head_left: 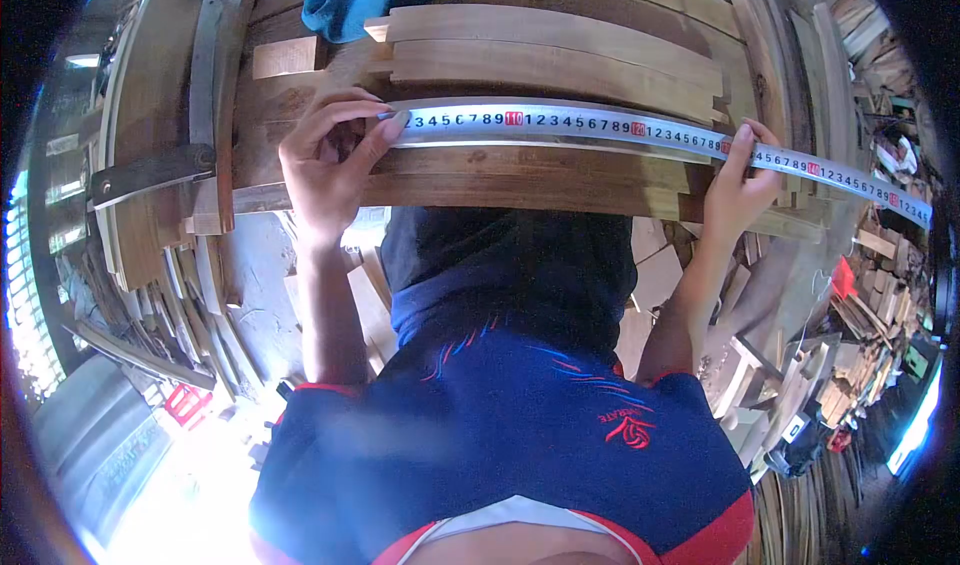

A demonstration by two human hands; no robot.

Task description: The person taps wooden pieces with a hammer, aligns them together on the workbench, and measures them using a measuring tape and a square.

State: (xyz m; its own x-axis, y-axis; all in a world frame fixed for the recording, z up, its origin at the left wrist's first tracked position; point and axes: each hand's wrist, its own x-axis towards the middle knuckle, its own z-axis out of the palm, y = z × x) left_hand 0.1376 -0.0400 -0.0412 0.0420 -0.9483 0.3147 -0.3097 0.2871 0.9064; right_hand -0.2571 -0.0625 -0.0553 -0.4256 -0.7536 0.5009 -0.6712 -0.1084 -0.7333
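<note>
A white tape measure blade (580,125) with black numbers and red tens marks stretches across the wooden workbench, curving down to the right past my right hand. My left hand (330,160) pinches it between thumb and fingers, around the low hundreds marks. Farther right, my right hand (742,175) grips the blade with thumb and fingers, a little past the 120 mark. Under and beside the blade lies a brown wooden board (520,187). Beyond it are two pale boards, a nearer one (550,68) and a farther one (550,27), with notched right ends. The tape's case is out of sight.
A short wood block (285,58) and a teal cloth (345,10) lie at the back left. Upright planks and a dark metal bar (150,177) stand on the left. Wood scraps (855,395) are piled at the right. A red object (188,405) sits lower left.
</note>
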